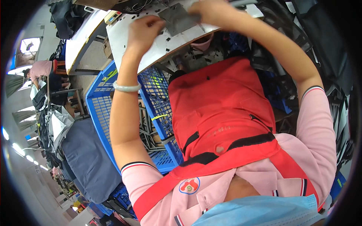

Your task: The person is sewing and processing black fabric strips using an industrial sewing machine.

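A dark grey flat piece lies on the white worktable, between my two hands. My left hand is at the left edge of that piece, its fingers curled and pressed together. Whatever those fingers hold, if anything, is too small to make out. On the piece's other side is my right hand, smeared by motion near the upper right corner. Its fingertips cannot be read clearly. Small black scraps are scattered about the tabletop around the piece.
A blue plastic crate with dark frames inside stands beside my left arm, below the table edge. Under the table is a pink bin. Black material is heaped at the right. Another person works far left.
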Demonstrator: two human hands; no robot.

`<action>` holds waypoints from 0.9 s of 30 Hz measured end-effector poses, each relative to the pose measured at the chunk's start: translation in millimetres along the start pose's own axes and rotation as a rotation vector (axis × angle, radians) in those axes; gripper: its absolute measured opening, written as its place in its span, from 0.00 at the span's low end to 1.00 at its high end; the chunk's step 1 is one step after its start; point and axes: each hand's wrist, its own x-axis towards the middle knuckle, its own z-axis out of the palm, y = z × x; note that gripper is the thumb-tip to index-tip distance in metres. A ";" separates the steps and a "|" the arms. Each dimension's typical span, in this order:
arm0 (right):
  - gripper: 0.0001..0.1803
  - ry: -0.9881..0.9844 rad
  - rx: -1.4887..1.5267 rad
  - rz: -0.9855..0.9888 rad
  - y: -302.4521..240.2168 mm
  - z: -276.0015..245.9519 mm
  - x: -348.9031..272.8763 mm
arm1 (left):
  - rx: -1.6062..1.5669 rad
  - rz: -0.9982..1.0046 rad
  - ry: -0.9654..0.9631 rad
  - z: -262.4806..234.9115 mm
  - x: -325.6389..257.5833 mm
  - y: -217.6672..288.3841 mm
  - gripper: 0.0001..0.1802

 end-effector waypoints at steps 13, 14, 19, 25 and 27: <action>0.06 -0.484 -0.451 -0.339 -87.6 53.9 -51.3 | -0.613 -0.057 -0.149 39.7 -25.6 51.6 0.15; 0.09 -0.507 -0.275 -0.243 -83.3 37.9 -54.0 | -0.547 -0.014 -0.178 48.8 -34.4 30.9 0.19; 0.18 -0.099 0.058 0.043 -35.4 -21.2 -58.9 | -0.653 -0.372 -0.566 41.4 -79.6 12.9 0.19; 0.37 -0.291 0.010 0.013 -37.5 -68.2 -47.9 | -0.637 -0.330 -0.404 2.5 -64.0 22.7 0.15; 0.37 0.169 0.050 -0.219 -20.3 -53.0 -57.8 | -0.345 -0.094 -0.126 -1.4 -51.4 31.8 0.15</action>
